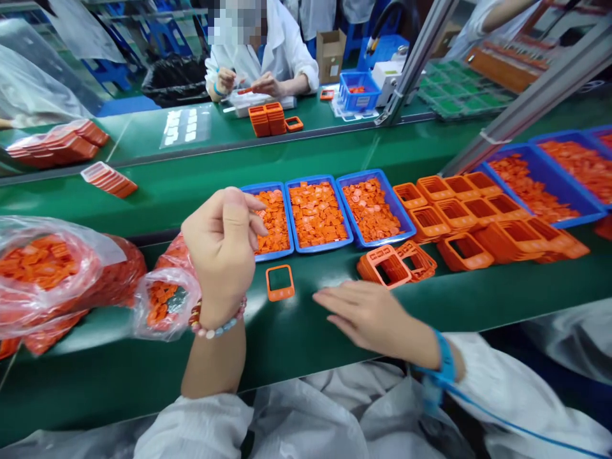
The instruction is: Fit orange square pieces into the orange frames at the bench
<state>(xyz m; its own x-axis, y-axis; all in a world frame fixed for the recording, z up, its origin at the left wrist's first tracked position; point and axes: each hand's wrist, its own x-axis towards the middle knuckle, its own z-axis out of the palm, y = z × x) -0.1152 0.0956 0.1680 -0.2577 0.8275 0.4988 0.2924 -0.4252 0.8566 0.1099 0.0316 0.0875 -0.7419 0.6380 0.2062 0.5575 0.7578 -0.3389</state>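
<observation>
My left hand (220, 242) is raised in front of the leftmost blue tray (289, 223), its fingers curled in; whatever they may hold is hidden. My right hand (368, 313) is low over the green bench with its fingers stretched out, and nothing shows in it. A single orange frame (280, 294) lies between the two hands. Just beyond my right hand leans a stack of orange frames (382, 266). Small orange pieces (317, 213) fill the middle blue tray (322, 248), and the right blue tray (410, 228) holds similar ones.
Clear plastic bags of orange pieces (38, 261) stand at the left. Rows of stacked frames (454, 210) and more blue trays (581, 213) occupy the right. A metal post (521, 95) rises there. Across the bench, a co-worker's hands (265, 84) handle an orange part.
</observation>
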